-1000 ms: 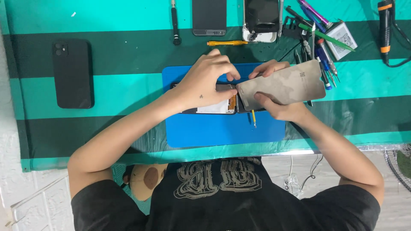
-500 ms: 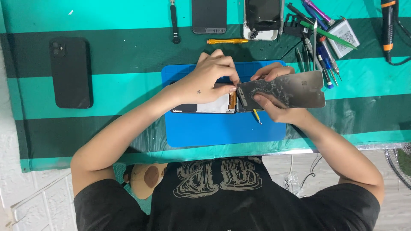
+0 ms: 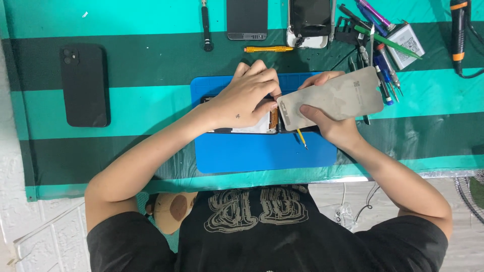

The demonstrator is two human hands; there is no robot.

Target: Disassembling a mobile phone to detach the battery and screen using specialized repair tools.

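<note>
- Left hand (image 3: 247, 95): fingers curled, pressed onto the opened phone (image 3: 252, 125), frame centre, on the blue mat (image 3: 262, 151).
- Right hand (image 3: 330, 118): thumb and fingers pinch the grey panel (image 3: 333, 98), tilted, right of centre.

Grey phone screen panel (image 3: 333, 98) lifted, dark screen (image 3: 247, 17) top centre

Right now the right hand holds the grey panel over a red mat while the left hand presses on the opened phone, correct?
Not quite: the mat is blue, not red, as the head view shows. The rest holds: the right hand holds the grey panel while the left hand presses on the opened phone.
</note>
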